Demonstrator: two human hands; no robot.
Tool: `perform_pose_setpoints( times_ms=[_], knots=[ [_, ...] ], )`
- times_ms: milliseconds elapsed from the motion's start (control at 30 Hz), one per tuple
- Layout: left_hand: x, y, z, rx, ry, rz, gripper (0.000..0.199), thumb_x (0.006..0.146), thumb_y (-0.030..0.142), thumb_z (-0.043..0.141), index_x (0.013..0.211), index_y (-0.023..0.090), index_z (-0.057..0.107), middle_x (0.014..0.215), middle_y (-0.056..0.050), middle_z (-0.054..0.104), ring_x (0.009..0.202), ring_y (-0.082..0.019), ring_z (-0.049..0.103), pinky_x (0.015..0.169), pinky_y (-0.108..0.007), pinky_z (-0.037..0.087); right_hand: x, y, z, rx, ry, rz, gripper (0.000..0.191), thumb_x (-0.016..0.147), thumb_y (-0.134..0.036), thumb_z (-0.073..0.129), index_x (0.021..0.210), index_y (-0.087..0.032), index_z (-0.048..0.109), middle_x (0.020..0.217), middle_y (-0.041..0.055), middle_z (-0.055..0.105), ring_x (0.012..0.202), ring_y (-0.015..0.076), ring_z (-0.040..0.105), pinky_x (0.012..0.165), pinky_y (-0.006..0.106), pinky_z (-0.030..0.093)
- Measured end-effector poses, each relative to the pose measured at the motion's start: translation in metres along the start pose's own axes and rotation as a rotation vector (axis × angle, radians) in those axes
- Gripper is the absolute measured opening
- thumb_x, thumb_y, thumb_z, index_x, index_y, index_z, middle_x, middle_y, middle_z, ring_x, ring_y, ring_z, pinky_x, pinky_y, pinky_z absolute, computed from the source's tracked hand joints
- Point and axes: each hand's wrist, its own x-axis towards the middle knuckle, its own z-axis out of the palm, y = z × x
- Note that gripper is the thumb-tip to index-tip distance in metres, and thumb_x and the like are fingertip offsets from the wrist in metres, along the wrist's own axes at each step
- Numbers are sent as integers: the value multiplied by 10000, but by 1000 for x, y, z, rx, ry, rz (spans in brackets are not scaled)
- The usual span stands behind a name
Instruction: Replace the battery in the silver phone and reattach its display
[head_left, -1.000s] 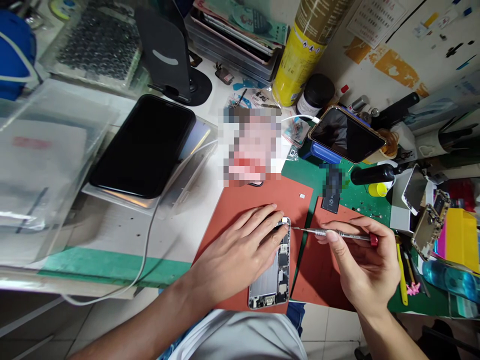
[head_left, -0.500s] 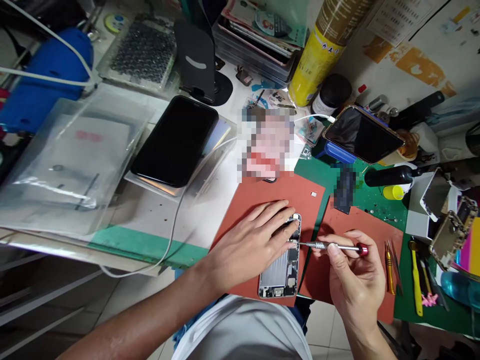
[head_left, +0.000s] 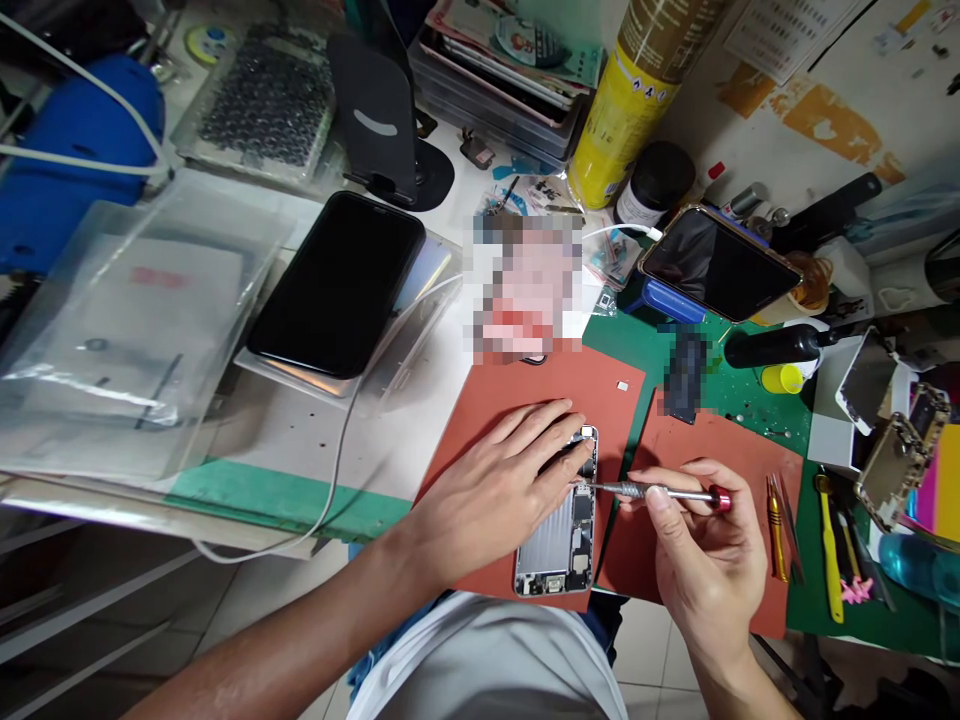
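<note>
An opened phone body (head_left: 553,545) lies on a reddish-brown mat (head_left: 480,400), its inner parts showing. Across its upper part rests my left hand (head_left: 510,480), fingers stretched and close together; the thumb and fingertips are over the phone, and whether they pinch a small part is too small to tell. My right hand (head_left: 697,540) grips a thin screwdriver (head_left: 675,492) with a red end cap, held nearly level. The screwdriver's tip reaches the phone's inside beside the left fingertips.
A black-screened phone (head_left: 337,285) lies on boxes at the left. Another phone (head_left: 720,262) leans at the back right near a yellow can (head_left: 619,120). Tweezers (head_left: 778,530) and a yellow tool (head_left: 831,555) lie at the right. A white cable (head_left: 341,450) hangs over the edge.
The view has shifted slightly, so that most objects sit a little further left. Both hands keep nearly the same pose, with the screwdriver tip still at the phone.
</note>
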Motion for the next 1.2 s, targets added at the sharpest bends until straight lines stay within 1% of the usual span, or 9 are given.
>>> perform_pose_setpoints(
  times_ms=[133,300,400,500,667,967,1033,1133,1200],
  knots=[
    [0,0,0,7,-8,2,400,1067,214,538,1462,186,593,1547,-101,587,1530,-296,439,1255,-479,412,-1,-3,2,-18,-5,-25,282,962,-156,734,1184,-240,583,981,62,810,821,222,806,728,360,684],
    [0,1,-2,-2,-3,-2,410,1047,201,576,1456,184,596,1538,-118,594,1521,-297,455,1249,-486,423,-3,-7,5,-75,4,-91,300,958,-127,726,1195,-236,578,1016,66,823,781,196,802,743,348,691],
    [0,1,-1,-3,-1,1,406,1049,204,572,1454,184,599,1537,-117,596,1516,-300,460,1244,-489,430,-6,-9,5,-128,9,-142,325,942,-93,731,1198,-234,589,1009,62,827,847,197,812,767,320,686],
    [0,0,0,0,6,4,397,1055,205,560,1448,179,603,1534,-113,599,1512,-298,463,1245,-486,429,-8,-10,5,-157,5,-185,355,929,-60,728,1212,-229,596,1022,64,828,925,214,818,828,342,688],
    [0,0,1,9,0,10,404,1064,209,543,1463,173,592,1544,-109,589,1521,-301,448,1248,-489,422,-10,-10,3,-167,-19,-250,384,920,-34,722,1234,-221,603,1047,74,828,954,230,824,882,365,691],
    [1,0,0,8,17,11,393,1068,243,546,1449,166,603,1527,-114,601,1495,-301,476,1237,-483,428,-9,-15,1,-189,-22,-234,379,921,-29,720,1228,-219,603,1027,73,827,937,223,825,863,342,695],
    [1,0,-1,12,30,16,384,1068,255,551,1436,165,613,1511,-116,613,1482,-302,490,1228,-480,437,-6,-16,-2,-215,13,-279,403,908,-12,730,1235,-213,607,1015,64,822,933,223,828,868,339,697],
    [1,0,0,25,38,21,387,1067,247,553,1442,170,611,1506,-117,619,1479,-304,497,1218,-484,448,3,-15,-7,-312,70,-415,470,870,11,769,1257,-203,609,1035,58,809,922,243,832,879,387,706],
    [0,0,1,32,35,21,391,1067,242,551,1447,172,609,1511,-121,617,1484,-310,495,1215,-494,452,12,-11,-9,-383,61,-508,516,847,22,791,1278,-194,606,1063,60,802,919,254,832,873,416,712]
  ],
)
